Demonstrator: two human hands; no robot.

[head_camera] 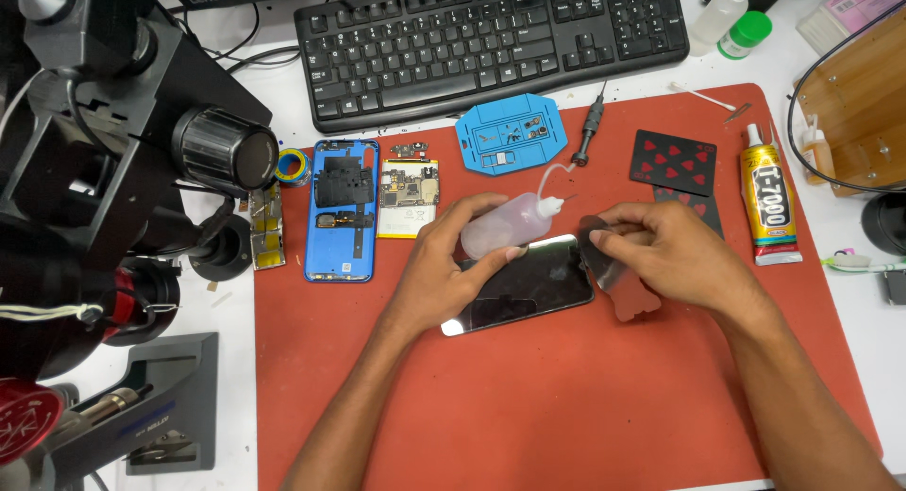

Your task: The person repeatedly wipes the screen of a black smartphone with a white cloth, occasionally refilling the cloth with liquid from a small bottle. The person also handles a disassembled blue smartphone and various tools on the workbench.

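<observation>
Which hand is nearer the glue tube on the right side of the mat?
Right. The right hand lies just left of the glue tube, pinching a dark plastic card. The left hand is farther left, holding the squeeze bottle.

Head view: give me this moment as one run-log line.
left hand: holds squeeze bottle | right hand: presses dark card at phone screen edge | surface: red mat
</observation>
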